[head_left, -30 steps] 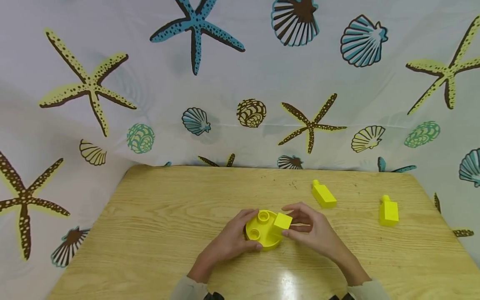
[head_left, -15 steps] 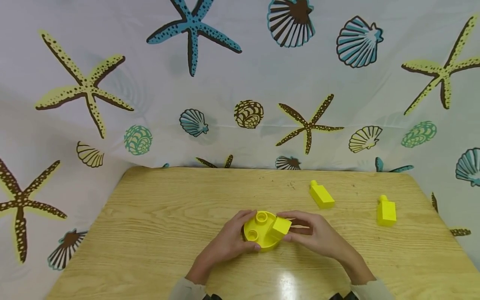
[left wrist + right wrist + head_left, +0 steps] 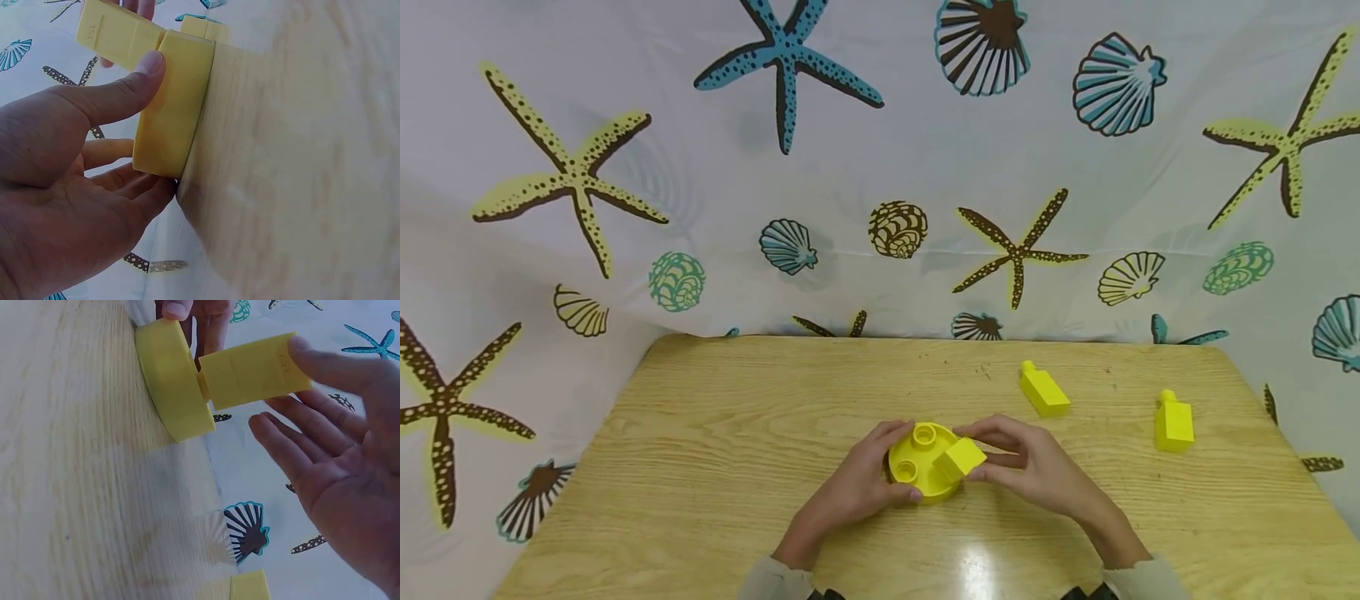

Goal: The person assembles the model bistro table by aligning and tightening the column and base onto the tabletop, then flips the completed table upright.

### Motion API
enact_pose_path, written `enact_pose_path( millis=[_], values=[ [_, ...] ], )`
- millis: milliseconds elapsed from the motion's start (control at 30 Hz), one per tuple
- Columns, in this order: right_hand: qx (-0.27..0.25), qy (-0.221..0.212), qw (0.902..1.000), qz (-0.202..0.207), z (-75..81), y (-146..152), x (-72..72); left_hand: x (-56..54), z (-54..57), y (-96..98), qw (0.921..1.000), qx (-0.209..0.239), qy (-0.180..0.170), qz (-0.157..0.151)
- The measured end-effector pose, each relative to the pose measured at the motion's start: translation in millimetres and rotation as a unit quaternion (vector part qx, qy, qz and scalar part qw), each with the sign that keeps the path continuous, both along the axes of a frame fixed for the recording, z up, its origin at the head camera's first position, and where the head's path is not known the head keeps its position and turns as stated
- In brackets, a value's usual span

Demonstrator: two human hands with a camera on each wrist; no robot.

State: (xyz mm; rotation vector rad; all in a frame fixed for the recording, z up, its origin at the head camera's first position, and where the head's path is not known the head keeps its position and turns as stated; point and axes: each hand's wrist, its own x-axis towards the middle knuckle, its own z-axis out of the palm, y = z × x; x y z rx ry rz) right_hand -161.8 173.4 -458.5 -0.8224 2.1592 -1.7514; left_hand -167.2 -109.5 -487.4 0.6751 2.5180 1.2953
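Low in the middle of the head view, the left hand (image 3: 861, 479) grips the left edge of a round yellow base (image 3: 922, 457) between thumb and fingers, the base sitting on the wooden bench (image 3: 737, 433). A yellow block (image 3: 962, 458) leans rightward over the base's right part, pinched by the fingers of the right hand (image 3: 1037, 471); whether its peg is seated cannot be told. Right of centre lies a yellow bottle-shaped piece (image 3: 1045, 393); farther right, a similar yellow piece (image 3: 1175, 427).
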Motion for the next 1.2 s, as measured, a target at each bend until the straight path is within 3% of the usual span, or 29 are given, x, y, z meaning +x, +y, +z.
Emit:
enact_pose_path(
  millis=[133,400,800,900,1033,1200],
  values=[
    [-0.017,-0.008,0.9997,0.014,-3.0,1,-0.7,1.1,-0.4,0.3,1.0,0.001,-0.003,0.003],
    [0.016,0.026,0.9981,-0.053,-3.6,-13,-0.4,-0.2,1.1,-1.1,1.0,0.006,0.002,0.004],
    [0.083,0.126,0.9876,-0.044,-7.2,-25,-1.5,1.5,1.1,-0.3,0.9997,0.014,0.018,0.0],
    [0.084,0.114,0.9898,-0.018,-3.6,-25,-4.9,1.7,1.3,-0.4,0.9998,0.015,0.015,0.004],
    [0.064,0.064,0.9957,0.022,1.9,-21,-7.0,2.1,2.1,-0.5,0.9997,0.024,0.009,0.0],
    [0.045,0.044,0.9979,0.014,1.5,-21,-5.8,2.8,3.1,-2.1,0.9996,0.026,0.011,0.003]
  ],
)
